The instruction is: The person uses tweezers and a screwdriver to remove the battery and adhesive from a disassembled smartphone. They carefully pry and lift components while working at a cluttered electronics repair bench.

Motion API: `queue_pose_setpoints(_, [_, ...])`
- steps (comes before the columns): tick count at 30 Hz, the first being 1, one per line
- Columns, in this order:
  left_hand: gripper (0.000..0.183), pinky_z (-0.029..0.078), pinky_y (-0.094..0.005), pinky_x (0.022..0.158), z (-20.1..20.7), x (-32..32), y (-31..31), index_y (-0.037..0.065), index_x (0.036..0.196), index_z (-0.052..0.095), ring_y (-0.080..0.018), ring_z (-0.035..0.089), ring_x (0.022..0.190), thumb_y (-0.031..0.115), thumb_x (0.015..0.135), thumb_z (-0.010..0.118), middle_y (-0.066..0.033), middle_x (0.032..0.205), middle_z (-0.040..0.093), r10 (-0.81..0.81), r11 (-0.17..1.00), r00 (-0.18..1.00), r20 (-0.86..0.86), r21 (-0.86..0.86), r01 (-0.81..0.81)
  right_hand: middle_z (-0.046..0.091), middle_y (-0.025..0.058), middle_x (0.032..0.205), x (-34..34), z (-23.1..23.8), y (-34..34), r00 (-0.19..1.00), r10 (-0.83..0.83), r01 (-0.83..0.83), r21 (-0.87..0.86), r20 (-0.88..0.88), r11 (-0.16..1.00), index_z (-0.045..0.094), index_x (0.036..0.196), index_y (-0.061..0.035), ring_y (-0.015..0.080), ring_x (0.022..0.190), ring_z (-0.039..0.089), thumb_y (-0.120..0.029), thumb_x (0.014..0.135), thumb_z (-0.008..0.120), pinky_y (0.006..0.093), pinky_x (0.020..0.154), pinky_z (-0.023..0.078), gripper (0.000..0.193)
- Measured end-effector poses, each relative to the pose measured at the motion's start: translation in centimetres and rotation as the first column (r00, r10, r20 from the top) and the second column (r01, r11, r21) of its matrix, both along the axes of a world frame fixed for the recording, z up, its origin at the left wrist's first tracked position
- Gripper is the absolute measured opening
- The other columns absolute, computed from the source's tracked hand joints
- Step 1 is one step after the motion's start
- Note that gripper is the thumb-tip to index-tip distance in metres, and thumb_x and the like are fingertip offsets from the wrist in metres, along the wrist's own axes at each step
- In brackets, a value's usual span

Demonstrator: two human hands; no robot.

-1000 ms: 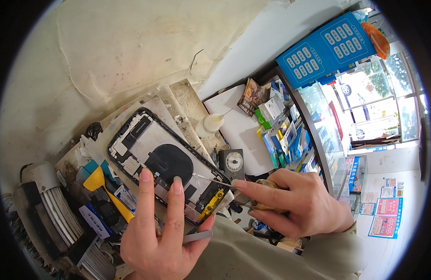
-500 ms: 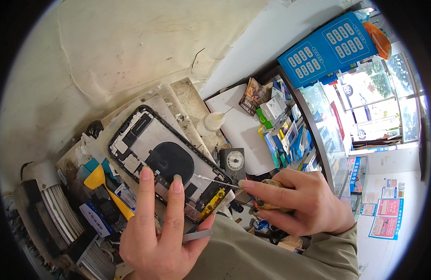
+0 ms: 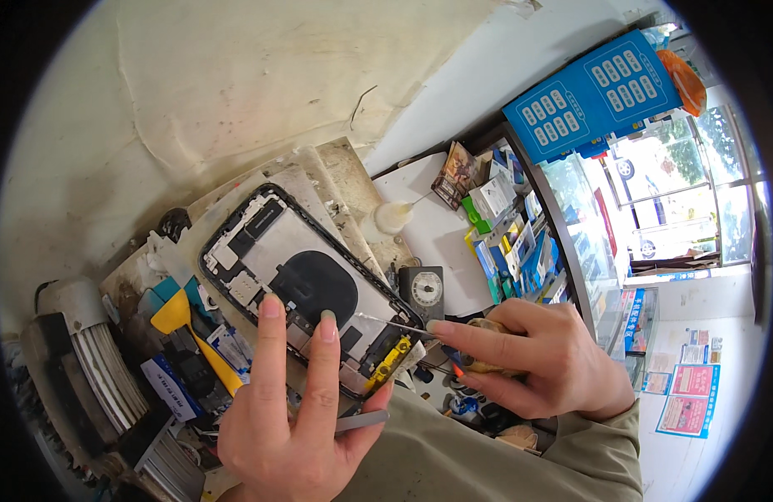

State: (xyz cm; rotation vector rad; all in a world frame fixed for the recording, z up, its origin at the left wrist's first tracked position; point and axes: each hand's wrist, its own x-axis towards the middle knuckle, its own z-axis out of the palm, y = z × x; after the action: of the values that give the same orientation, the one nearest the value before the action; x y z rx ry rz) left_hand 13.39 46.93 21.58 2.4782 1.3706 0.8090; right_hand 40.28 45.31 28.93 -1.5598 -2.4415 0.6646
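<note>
An opened phone back housing (image 3: 326, 244), black-rimmed with a pale inside, lies tilted in front of me. It bears a round black coil pad (image 3: 321, 287) and a yellow strip (image 3: 389, 365) at its lower right end. The index and middle fingers of my left hand (image 3: 298, 418) press on its near long side, while a flat grey metal tool (image 3: 363, 421) is held by the thumb. My right hand (image 3: 537, 360) grips a thin metal pick (image 3: 396, 325) with a worn tan handle. Its whitish tip reaches inside the housing, beside the pad; whether it touches is unclear.
A yellow spatula (image 3: 194, 339) and small parts lie left of the housing, near a grey-and-black ribbed device (image 3: 102, 368). Beyond stand a white needle bottle (image 3: 393, 217) and a dial box (image 3: 422, 291). Several small boxes (image 3: 503, 226) crowd the back right.
The whole view has shifted slightly, so most things sit a little further right. Both hands keep their holds, and the pick's tip stays beside the black pad.
</note>
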Motion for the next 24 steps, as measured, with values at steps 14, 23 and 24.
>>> queue_pose_setpoints(14, [0.066,0.063,-0.0406,0.077,0.3,-0.2,0.1,0.003,0.139,0.072,-0.0424,0.075,0.111,0.037,0.084,0.086,-0.0342,0.147,0.059,-0.011,1.0,1.0,0.006,-0.016,0.011,0.056,0.0037,0.072,1.3,0.9,-0.2,1.0,-0.015,0.015,0.016,-0.011,1.0,0.075,0.138,-0.0165,0.0194,0.055,0.059,-0.018,0.083,0.086,0.0356,0.047,0.047,0.055])
queue_pose_setpoints(23, [0.068,0.064,-0.0407,0.079,0.4,-0.4,0.2,0.002,0.139,0.071,-0.0431,0.075,0.109,0.037,0.083,0.087,-0.0347,0.147,0.059,-0.019,0.999,1.0,0.012,-0.035,0.02,0.065,0.0112,0.079,1.1,2.1,-0.4,0.996,-0.086,0.087,-0.034,0.006,0.996,0.08,0.128,-0.0103,0.0257,0.06,0.064,-0.02,0.074,0.087,0.0362,0.052,0.048,0.056])
queue_pose_setpoints(24, [0.068,0.064,-0.0402,0.078,0.5,-0.5,0.2,0.002,0.139,0.071,-0.0426,0.075,0.108,0.037,0.083,0.088,-0.0347,0.147,0.059,-0.023,0.999,1.0,0.011,-0.038,0.023,0.067,0.0136,0.081,1.1,2.1,-0.6,0.993,-0.116,0.117,-0.046,0.013,0.992,0.081,0.125,-0.0094,0.028,0.061,0.065,-0.023,0.071,0.088,0.0365,0.054,0.048,0.056])
